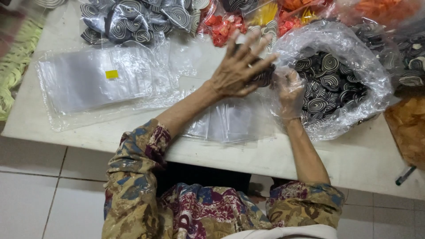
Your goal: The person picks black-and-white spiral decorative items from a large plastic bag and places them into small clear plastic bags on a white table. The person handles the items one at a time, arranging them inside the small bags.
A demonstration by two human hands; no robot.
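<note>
My left hand (234, 73) is raised over the table with its fingers fanned out, and its thumb side presses a small clump of black-and-white spiral pieces (264, 79). My right hand (288, 93), wrapped in thin clear plastic, meets that clump from the right. Right beside both hands a large open clear bag (354, 44) is full of the same spiral pieces. A stack of small flat clear bags (230, 121) lies under my wrists.
On the left of the white table (354, 159) lies a wide pile of clear bags (88, 88) with a yellow tag (111, 74). Packed spiral bags (133, 20) and red and orange snack bags (221, 24) line the far edge. A brown-filled bag (409, 128) and a dark marker (405, 175) lie at the right.
</note>
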